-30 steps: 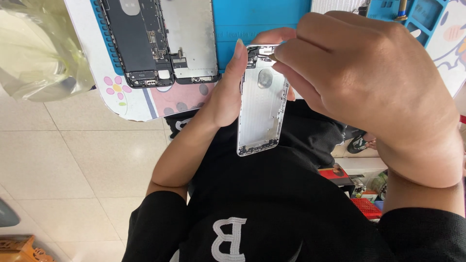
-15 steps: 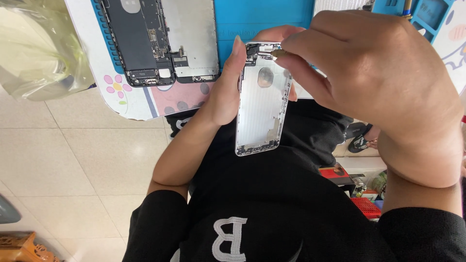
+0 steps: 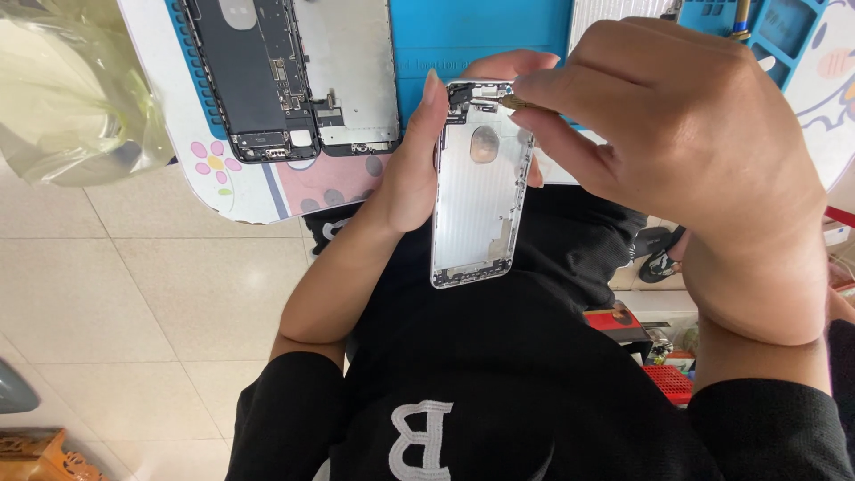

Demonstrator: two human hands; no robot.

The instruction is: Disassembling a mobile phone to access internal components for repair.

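- Your left hand [image 3: 419,169] was closed around the silver phone housing [image 3: 479,191]. The thumb lay along its left edge and the other fingers came from behind, with their tips showing at the top and at the right edge.
- You held the housing in the air, above your lap and in front of the near edge of the table [image 3: 258,200], not resting on it. Its empty inner side faced up to you, with the end where small dark parts remained pointing toward the table.
- Your right hand [image 3: 704,169] was pinched together on a thin tool with a brass-coloured tip [image 3: 512,103]. The thumb and first fingers were pressed close, and the other fingers were curled in.
- The tool tip was at the top right corner of the housing, at the small dark parts there. I could not tell whether it really touched them.
- The two hands were near each other at the top of the housing, but they did not touch.
- On the table, a blue work mat [image 3: 481,31] lay along the far part. An opened phone [image 3: 254,80] with its dark inside parts lay on the left part of the mat, close to the near edge, and its screen panel [image 3: 352,76] lay just beside it, to the right.
- A clear plastic bag [image 3: 71,98] was at the left edge of the table.
- Your black sweater [image 3: 499,392] filled the space under the housing.
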